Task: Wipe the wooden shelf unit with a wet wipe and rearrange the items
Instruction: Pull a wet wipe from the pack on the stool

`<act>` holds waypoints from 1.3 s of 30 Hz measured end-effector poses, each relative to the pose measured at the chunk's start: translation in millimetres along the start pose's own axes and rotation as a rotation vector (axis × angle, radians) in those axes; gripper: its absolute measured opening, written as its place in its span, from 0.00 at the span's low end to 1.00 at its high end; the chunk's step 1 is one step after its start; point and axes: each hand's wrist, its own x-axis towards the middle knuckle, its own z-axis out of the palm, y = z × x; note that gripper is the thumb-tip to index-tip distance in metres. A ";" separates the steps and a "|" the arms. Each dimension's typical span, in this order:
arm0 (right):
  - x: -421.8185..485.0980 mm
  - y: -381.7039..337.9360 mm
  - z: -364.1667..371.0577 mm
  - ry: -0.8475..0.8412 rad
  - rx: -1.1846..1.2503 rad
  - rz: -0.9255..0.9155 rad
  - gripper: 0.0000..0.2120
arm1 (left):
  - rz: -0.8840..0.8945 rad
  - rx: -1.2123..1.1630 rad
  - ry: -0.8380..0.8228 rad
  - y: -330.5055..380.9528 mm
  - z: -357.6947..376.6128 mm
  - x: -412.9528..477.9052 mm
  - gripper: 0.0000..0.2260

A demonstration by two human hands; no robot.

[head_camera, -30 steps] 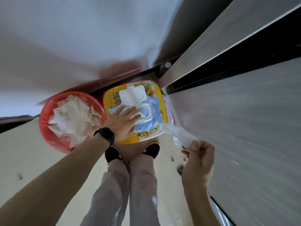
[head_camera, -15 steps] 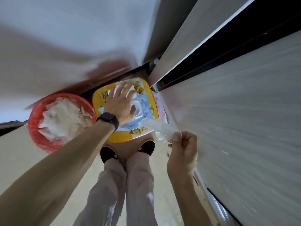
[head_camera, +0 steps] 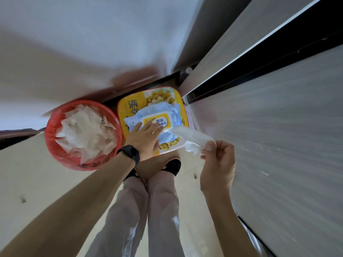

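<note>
— Where was the wet wipe (head_camera: pixel 193 136)?
— Pinched in the right hand (head_camera: pixel 217 165), fingers clamped on it.
— The left hand (head_camera: pixel 145 138)?
— Fingers spread flat on the wipes pack (head_camera: pixel 157 115), atop the yellow tray (head_camera: pixel 123 110).

A red basket (head_camera: pixel 55 145) heaped with crumpled white tissues (head_camera: pixel 85 130) sits left of centre on the pale floor (head_camera: pixel 27 173). Just beside it, at centre, lies a yellow tray (head_camera: pixel 124 110) printed with flowers. A black wristwatch (head_camera: pixel 130 153), light trousers (head_camera: pixel 141 210) and 2 black shoes (head_camera: pixel 173 166) show below
</note>
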 end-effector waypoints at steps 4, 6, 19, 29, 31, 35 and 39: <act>-3.0 9.3 -1.5 -0.001 -0.063 0.003 0.05 | -0.116 0.175 -0.192 12.0 19.0 -3.8 0.35; -5.7 8.6 -5.5 -0.028 -0.115 -0.009 0.05 | -0.173 0.204 -0.276 20.1 13.8 0.4 0.38; -96.4 -169.4 -120.2 -0.472 -0.267 -0.309 0.04 | -0.072 -0.762 0.124 101.6 -274.4 -183.3 0.18; -212.5 -263.1 -198.7 -0.912 -0.209 -0.737 0.03 | -0.421 -1.070 0.822 162.6 -339.8 -413.8 0.08; -233.6 -265.9 -204.0 -1.132 -0.287 -0.780 0.13 | -0.488 -1.120 0.871 170.6 -341.3 -452.2 0.11; -279.5 -241.0 -200.9 -1.409 -0.367 -0.832 0.26 | -0.601 -1.213 0.990 192.8 -329.3 -532.1 0.10; -347.4 -206.1 -195.0 -1.598 -0.348 -0.793 0.34 | -0.796 -1.320 1.107 227.7 -292.6 -614.3 0.12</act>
